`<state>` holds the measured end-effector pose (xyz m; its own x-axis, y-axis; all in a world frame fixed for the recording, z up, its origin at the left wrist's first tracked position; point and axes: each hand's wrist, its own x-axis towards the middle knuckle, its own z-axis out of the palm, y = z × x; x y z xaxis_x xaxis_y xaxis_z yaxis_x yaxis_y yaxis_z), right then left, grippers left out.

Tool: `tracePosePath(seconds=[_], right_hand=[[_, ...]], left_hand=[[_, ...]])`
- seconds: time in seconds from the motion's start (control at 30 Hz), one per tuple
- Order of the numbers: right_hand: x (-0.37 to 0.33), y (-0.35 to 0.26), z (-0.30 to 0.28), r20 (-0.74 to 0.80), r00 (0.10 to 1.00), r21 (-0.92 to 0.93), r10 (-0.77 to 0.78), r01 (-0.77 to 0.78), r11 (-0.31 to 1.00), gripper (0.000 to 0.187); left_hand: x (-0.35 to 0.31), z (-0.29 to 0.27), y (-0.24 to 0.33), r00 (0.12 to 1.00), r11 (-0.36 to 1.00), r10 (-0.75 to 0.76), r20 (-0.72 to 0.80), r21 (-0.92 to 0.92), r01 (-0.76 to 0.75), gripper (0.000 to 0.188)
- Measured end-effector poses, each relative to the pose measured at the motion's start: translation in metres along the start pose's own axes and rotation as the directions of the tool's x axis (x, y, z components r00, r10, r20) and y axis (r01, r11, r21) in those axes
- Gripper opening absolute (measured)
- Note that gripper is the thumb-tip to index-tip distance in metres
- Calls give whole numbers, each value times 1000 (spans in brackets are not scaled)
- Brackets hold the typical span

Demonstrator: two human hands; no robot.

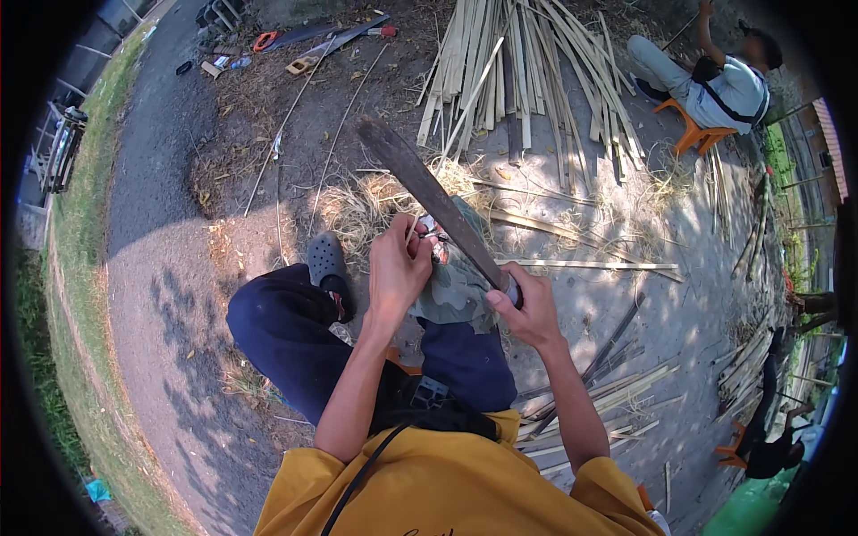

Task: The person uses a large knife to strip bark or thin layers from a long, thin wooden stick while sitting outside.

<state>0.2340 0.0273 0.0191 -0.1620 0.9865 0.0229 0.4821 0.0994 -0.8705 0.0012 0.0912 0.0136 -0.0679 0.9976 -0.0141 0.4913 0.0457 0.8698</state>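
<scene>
The long dark blade (429,201) slants up and away from the right hand (527,308), crossing the space just right of the left hand (398,268), so little room lies between the two hands. Beyond the blade, the bamboo strip pile (518,71) and loose straw (366,205) crowd the ground. Bare dirt lies open to the left of the raised knee (286,330), toward the paved path (152,179).

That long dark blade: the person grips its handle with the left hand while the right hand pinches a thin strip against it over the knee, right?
Not quite, the hands are swapped. The head view shows the right hand gripping the long dark blade by its handle, while the left hand pinches the thin strip against it over the knee.
</scene>
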Motion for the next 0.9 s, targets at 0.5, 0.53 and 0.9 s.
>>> tracePosePath(seconds=[0.5,0.53,0.9], right_hand=[[-18,5,13,8,998,18,56,-56,998,50],[-16,7,15,29,997,-6,70,-70,998,50],[1,12,36,147,989,-139,0,21,990,52]], left_hand=[[-33,-30,1,973,980,96,209,153,-129,35],[-43,-22,5,991,1000,26,131,9,-27,28],[-73,14,-22,986,962,-125,107,-231,147,10]])
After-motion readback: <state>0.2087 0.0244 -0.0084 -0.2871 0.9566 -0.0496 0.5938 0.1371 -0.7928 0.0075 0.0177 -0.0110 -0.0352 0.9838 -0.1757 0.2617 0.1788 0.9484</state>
